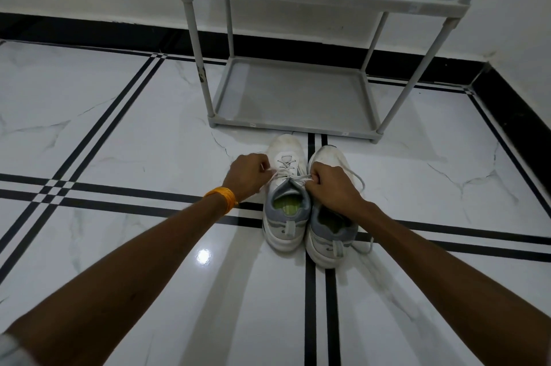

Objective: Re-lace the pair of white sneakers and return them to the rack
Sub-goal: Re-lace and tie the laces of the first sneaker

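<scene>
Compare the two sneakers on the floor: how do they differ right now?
The left sneaker has its lace crossed through the eyelets, and both hands pull its ends: the left hand and the right hand. The right sneaker has a loose lace trailing to the floor, and the right hand covers part of it. The left sneaker sits slightly nearer the rack. Both are white with grey collars, upright, toes toward the rack.

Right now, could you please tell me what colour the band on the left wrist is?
Orange; the thread band shows best in the head view.
</scene>
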The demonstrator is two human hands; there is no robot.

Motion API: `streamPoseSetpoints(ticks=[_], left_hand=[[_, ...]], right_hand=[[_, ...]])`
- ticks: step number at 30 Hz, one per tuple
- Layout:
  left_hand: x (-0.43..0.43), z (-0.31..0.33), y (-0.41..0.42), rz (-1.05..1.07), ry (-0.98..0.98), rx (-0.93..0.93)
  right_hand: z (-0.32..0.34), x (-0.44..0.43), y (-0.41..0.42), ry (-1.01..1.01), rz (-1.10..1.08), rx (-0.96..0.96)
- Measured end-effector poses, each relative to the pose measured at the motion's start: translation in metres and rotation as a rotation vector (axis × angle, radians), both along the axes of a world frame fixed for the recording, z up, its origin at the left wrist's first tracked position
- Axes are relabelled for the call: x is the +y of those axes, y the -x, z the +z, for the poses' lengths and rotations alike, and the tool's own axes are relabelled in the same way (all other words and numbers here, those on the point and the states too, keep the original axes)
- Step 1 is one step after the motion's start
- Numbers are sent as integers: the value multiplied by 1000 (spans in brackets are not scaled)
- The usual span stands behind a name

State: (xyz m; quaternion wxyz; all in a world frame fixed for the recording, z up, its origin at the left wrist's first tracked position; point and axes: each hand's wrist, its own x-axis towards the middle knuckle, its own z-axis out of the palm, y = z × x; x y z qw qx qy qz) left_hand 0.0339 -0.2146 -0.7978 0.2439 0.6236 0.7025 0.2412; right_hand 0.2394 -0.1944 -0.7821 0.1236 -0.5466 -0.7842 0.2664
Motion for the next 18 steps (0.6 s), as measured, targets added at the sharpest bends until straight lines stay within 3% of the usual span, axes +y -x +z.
streamPoseSetpoints(ticks=[2,5,10,14,18], left_hand=[[1,0,0,105,-61,158],[-2,3,3,188,-84,167],[-17,-2,12,-164,-362,709],[-16,-17,23,-169,-369,676],[-17,-21,24,-102,-176,600]], right_hand=[[-2,-2,1,-71,40,-100],[0,-3,-1,-252,58,-262],[2,-5,-15,-408,96,-561],[-3,-8,-11,-440,149,-613],[-4,-7,-14,-352,41,-533]])
